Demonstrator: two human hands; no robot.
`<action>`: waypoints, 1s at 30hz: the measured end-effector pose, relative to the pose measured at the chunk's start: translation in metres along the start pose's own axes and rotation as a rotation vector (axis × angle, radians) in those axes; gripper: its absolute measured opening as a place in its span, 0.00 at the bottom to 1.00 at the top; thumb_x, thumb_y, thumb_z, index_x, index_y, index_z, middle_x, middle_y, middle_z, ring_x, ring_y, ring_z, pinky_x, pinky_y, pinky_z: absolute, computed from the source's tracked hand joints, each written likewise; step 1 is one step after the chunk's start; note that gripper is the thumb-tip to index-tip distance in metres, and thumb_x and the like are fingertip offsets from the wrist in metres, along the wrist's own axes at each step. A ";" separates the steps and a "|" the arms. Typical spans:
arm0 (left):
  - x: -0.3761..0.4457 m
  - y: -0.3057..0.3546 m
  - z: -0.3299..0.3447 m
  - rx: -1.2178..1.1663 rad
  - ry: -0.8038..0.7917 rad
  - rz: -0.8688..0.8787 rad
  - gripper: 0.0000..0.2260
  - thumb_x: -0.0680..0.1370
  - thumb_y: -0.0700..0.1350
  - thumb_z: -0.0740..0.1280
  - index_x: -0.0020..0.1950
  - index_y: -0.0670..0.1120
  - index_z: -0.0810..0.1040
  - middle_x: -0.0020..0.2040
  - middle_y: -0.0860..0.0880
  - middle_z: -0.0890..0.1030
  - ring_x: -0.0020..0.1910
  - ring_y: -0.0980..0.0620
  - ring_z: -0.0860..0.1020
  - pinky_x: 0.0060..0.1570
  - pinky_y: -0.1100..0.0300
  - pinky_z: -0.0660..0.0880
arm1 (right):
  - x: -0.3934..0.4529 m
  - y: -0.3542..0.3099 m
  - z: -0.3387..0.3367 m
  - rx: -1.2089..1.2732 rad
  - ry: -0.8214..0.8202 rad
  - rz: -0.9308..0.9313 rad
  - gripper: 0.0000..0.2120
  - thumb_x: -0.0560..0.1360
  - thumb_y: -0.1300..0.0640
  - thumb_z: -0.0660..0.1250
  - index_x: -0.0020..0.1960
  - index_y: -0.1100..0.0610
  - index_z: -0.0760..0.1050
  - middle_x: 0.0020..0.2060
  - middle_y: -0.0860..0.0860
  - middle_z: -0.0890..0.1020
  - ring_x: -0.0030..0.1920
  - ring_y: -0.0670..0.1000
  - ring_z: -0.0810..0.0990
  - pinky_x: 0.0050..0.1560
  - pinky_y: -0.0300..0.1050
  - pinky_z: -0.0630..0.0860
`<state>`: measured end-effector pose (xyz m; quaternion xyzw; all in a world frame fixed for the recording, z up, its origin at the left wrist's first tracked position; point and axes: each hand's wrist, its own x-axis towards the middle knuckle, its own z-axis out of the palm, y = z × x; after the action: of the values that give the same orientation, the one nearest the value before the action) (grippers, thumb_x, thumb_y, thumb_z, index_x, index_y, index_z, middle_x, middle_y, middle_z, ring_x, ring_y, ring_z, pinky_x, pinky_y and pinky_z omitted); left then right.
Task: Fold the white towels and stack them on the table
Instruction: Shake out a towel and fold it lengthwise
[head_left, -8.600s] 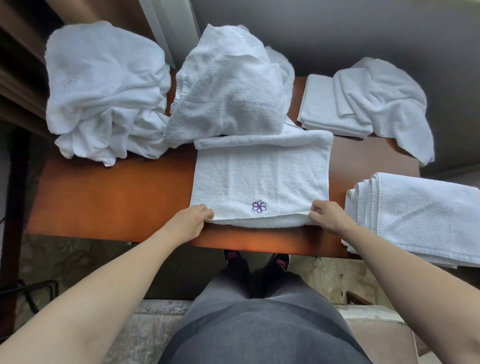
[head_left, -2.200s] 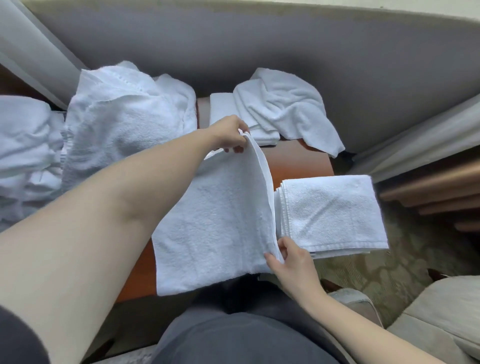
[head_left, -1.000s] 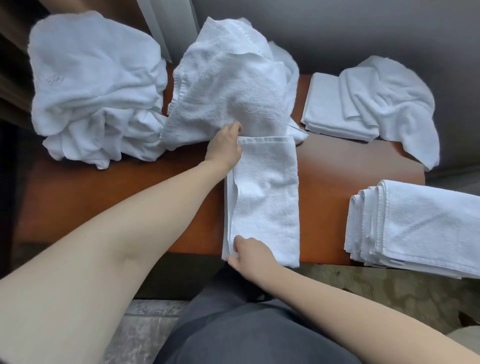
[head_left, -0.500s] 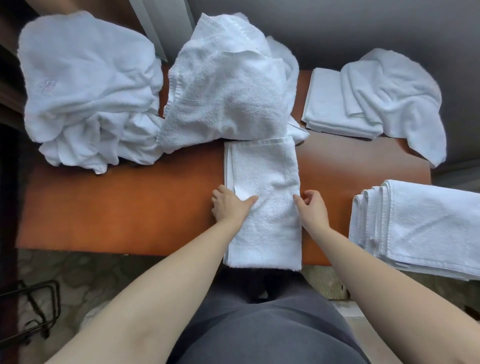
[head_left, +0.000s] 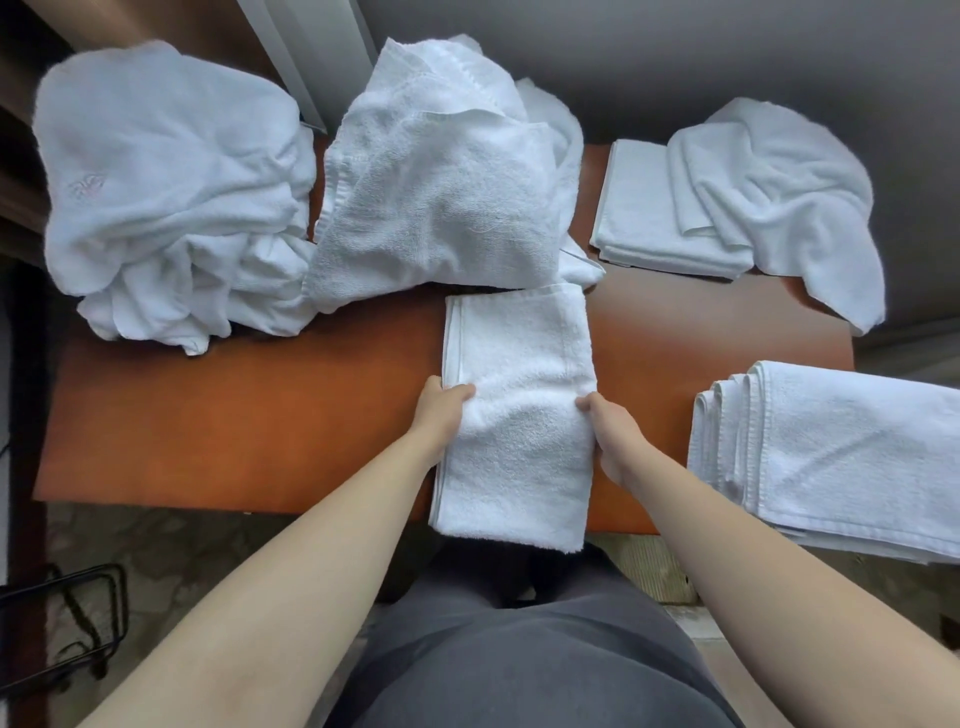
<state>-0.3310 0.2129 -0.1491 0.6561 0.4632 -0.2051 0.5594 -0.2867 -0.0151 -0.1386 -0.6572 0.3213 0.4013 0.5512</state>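
At the near edge of the desk (head_left: 234, 436), a folded towel (head_left: 519, 415) is gripped at its middle by the left hand (head_left: 441, 410) and right hand (head_left: 610, 431); a folded stack (head_left: 841, 457) lies right.

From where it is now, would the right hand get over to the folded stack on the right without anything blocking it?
Probably yes. The right hand grips the towel's edge, and only bare table lies between it and the stack.

Orange-brown wood table (head_left: 249, 415) vs grey wall (head_left: 675, 52); patterned floor (head_left: 171, 551), black wire rack (head_left: 78, 613) lower left.
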 end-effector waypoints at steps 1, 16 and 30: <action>-0.001 -0.001 -0.003 -0.037 -0.005 0.004 0.17 0.79 0.49 0.69 0.64 0.43 0.71 0.63 0.47 0.76 0.64 0.45 0.75 0.55 0.53 0.71 | -0.002 0.001 -0.002 0.034 -0.017 0.006 0.12 0.78 0.53 0.64 0.56 0.58 0.80 0.52 0.56 0.87 0.51 0.55 0.85 0.53 0.52 0.80; -0.087 0.065 -0.028 -0.117 -0.035 0.557 0.28 0.71 0.51 0.78 0.68 0.61 0.73 0.67 0.63 0.73 0.70 0.61 0.69 0.68 0.60 0.67 | -0.071 -0.049 -0.020 0.117 0.077 -0.571 0.16 0.78 0.53 0.71 0.64 0.44 0.73 0.52 0.50 0.84 0.52 0.49 0.82 0.57 0.46 0.76; -0.114 0.088 -0.038 0.378 0.214 0.676 0.12 0.67 0.44 0.72 0.47 0.58 0.79 0.43 0.57 0.79 0.44 0.59 0.77 0.42 0.65 0.72 | -0.109 -0.070 -0.047 -0.574 0.178 -1.070 0.28 0.68 0.74 0.71 0.67 0.60 0.77 0.57 0.56 0.81 0.57 0.53 0.78 0.61 0.45 0.73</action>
<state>-0.3227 0.2097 -0.0003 0.8805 0.2311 -0.0217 0.4133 -0.2695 -0.0501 -0.0065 -0.8806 -0.1296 0.0831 0.4482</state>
